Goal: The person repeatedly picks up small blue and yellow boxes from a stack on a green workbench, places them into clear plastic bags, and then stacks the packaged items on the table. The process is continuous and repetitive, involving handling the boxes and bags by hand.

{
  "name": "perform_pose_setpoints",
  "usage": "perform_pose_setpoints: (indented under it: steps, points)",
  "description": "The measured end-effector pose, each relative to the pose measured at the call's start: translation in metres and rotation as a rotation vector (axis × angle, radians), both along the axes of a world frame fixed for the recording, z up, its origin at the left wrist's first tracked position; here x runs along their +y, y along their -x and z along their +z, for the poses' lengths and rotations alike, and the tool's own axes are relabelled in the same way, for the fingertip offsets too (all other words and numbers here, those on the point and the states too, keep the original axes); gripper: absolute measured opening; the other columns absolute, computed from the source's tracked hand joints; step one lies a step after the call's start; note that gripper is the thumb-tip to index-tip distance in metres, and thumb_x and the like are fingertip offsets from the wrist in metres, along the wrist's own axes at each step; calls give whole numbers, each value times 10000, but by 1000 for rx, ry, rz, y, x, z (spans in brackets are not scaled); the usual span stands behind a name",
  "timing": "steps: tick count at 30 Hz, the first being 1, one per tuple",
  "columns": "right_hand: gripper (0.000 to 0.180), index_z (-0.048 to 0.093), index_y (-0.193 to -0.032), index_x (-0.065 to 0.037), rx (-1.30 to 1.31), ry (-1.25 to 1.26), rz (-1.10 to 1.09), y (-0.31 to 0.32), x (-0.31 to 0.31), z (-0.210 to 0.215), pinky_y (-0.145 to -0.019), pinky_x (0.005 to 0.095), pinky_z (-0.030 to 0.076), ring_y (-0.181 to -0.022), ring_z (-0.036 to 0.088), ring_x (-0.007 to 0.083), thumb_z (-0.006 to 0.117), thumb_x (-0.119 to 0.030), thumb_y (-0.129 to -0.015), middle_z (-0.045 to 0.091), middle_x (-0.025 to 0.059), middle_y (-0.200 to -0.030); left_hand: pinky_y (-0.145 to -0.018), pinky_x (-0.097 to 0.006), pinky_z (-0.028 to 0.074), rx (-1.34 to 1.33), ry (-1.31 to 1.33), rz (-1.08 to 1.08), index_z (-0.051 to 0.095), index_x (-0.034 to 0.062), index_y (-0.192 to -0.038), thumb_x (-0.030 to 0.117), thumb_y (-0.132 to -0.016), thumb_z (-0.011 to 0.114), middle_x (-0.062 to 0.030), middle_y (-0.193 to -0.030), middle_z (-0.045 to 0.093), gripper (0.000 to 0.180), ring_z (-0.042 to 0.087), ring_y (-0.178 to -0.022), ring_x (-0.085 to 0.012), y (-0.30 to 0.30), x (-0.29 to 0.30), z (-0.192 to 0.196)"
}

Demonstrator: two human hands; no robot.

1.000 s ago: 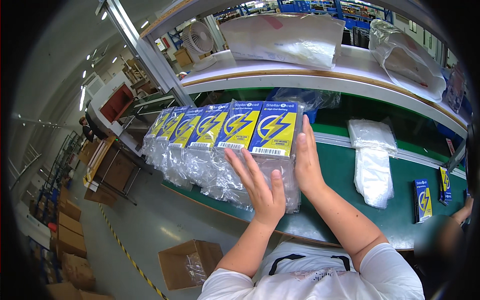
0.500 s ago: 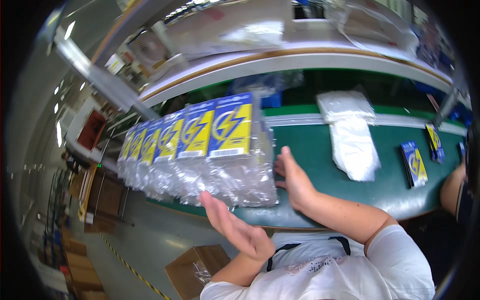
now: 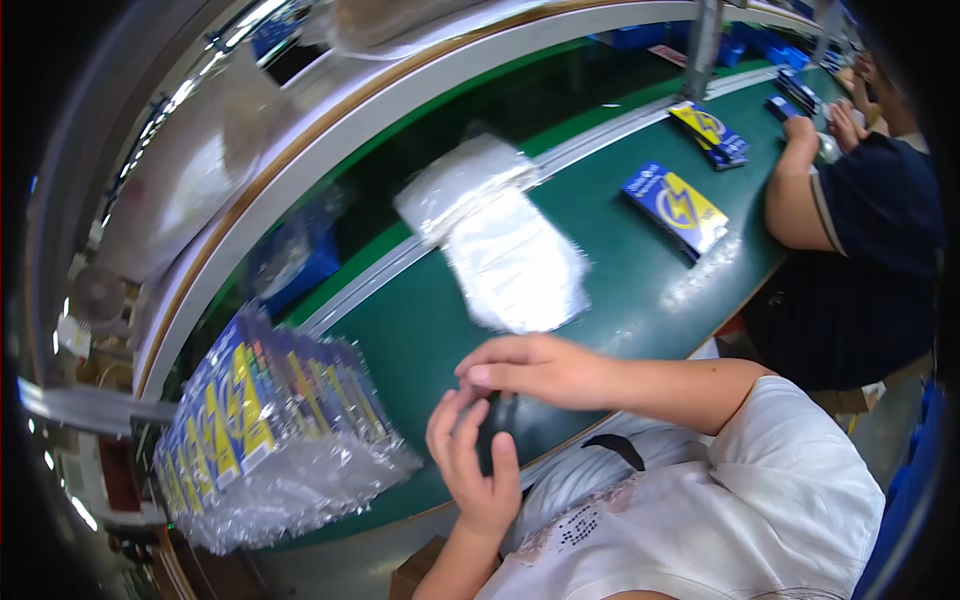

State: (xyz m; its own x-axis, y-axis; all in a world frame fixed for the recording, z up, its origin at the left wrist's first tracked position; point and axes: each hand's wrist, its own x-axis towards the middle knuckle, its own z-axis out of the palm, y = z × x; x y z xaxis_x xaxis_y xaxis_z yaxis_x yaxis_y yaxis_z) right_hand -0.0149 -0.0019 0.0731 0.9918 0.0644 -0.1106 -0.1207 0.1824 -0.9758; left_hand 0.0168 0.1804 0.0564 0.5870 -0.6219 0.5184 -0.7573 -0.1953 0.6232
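Note:
My left hand (image 3: pixel 475 465) is raised palm-up over the near table edge, fingers apart and nothing in it. Just above it, my right hand (image 3: pixel 540 370) reaches in from the right, fingers stretched out and their tips close to the left fingertips. I see nothing held in it. Beyond the hands lies a stack of clear plastic bags (image 3: pixel 520 265), partly fanned over a second pile (image 3: pixel 465 185). To the left stands a row of blue-and-yellow packs in clear bags (image 3: pixel 290 430). Blue-and-yellow packs (image 3: pixel 680 212) also lie to the right, with another small stack (image 3: pixel 710 135) behind.
A co-worker in a dark top (image 3: pixel 870 200) sits at the far right of the green table (image 3: pixel 620 300), hands among dark packs. Above the table's back runs a shelf edge (image 3: pixel 300 140) with a metal post (image 3: pixel 703 50). A blue bin (image 3: pixel 305 270) stands beneath the shelf.
The view has swung right, bringing the co-worker into fuller sight. My hands, apart beside the bagged packs before, have come together near the clear bags.

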Motion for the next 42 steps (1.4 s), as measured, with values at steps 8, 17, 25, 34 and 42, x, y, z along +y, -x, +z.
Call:
perform_pose_setpoints:
  steps: [8,17,25,34,42]
  points:
    - [726,529,-1227,-34,-87,1592,-1106,77,-162,-18,-951,439,389,-1115,495,369,774,-430,-670,524,199,-1199,-1059,-450,291,-207,-329,-162,553,46,-1229,75,-803,651,-128,-1353,468,438,385,-1294,-345,-40,-65,13]
    - [839,440,-1307,-41,16,1367,-1171,80,-155,-38,-925,433,398,-1065,480,375,808,-310,-603,507,194,-1128,-829,-384,389,-379,-411,-212,706,83,-902,29,-747,653,-49,-861,618,172,563,-864,-251,-70,-97,22]
    - [759,359,-1338,13,-362,487,-1293,82,-127,-25,-908,339,427,-1055,522,257,723,-374,-796,515,152,-1138,-769,-335,456,-4,-106,-58,658,-28,-973,-29,-813,605,-135,-929,546,169,562,-856,-248,-55,-101,25]
    - [436,490,-1192,23,-22,-730,-163,59,-75,-22,-827,274,511,-949,617,141,673,-204,-867,617,91,-1065,-765,-327,465,-6,-48,-123,661,-29,-979,-33,-835,591,-129,-1012,552,160,573,-858,-223,-69,-88,13]
    - [715,278,-1416,51,37,-669,54,27,-62,-16,-891,316,500,-1047,615,195,659,-60,-821,578,195,-1235,-650,-206,446,337,-27,-109,662,-33,-928,-37,-797,641,-50,-864,539,133,559,-772,-121,-71,-81,8]
